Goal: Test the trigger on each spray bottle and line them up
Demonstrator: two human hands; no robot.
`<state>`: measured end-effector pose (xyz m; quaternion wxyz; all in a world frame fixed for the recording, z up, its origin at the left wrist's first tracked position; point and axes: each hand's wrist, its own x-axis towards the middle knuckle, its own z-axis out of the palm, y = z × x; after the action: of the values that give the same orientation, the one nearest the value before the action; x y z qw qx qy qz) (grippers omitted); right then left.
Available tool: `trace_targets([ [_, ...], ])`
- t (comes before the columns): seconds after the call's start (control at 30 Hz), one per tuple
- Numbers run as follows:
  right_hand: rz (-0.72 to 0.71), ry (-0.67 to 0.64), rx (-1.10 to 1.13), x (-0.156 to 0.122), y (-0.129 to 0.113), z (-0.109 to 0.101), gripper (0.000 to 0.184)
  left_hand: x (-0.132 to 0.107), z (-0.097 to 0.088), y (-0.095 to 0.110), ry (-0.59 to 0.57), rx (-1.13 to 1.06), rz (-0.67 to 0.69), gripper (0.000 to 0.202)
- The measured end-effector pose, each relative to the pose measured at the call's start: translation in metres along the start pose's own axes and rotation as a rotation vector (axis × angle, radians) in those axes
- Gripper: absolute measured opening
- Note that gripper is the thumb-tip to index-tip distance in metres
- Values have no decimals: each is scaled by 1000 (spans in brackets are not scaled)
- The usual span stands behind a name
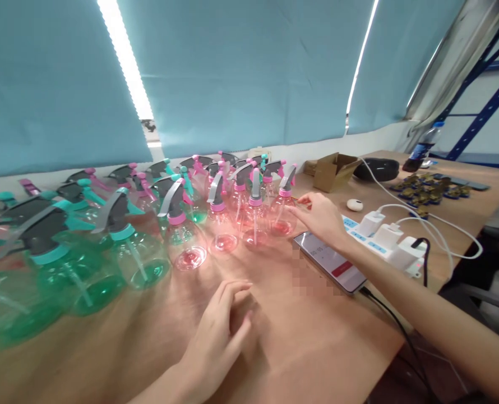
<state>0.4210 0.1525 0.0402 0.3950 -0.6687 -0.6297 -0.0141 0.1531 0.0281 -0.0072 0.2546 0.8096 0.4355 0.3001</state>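
Note:
My left hand rests over the table's near part, fingers loosely curved and thumb apart, holding nothing. My right hand reaches to the right end of the bottle rows. Its fingers and thumb are spread beside a pink-collared spray bottle; whether they touch it I cannot tell. Left of that bottle stand several more clear pink spray bottles, among them one with a grey trigger. Further left are green spray bottles with turquoise collars. All these stand upright.
Below my right forearm lies a phone with a cable, beside a power strip holding white chargers. An open cardboard box, a dark case, a white round object, small brass-coloured parts and a drink bottle stand at the right.

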Motion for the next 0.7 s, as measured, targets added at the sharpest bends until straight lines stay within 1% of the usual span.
trace_targets([
  [0.07,51,10,60,10,8,8,49,1,0,0,-13,20,-6,36],
  [0.13,76,-18,149,20,10,19,55,1,0,-1,-17,27,-10,36],
  [0.27,63,-85,282,34,7,36,43,2,1,-2,-12,19,2,35],
  [0.33,56,-97,333,37,4,40,39,1,1,-2,-6,15,12,35],
  [0.4,52,-80,356,38,2,40,38,1,1,-1,0,10,22,35],
  [0.47,53,-43,360,38,0,34,38,0,1,0,-1,8,35,36],
  [0.57,54,18,348,32,-5,13,36,-3,1,1,-13,9,48,37],
  [0.67,31,51,319,12,-16,-17,35,-6,-1,5,-24,-5,55,34],
  [0.7,13,36,304,2,-22,-26,35,-8,-2,6,-24,-15,58,33],
])
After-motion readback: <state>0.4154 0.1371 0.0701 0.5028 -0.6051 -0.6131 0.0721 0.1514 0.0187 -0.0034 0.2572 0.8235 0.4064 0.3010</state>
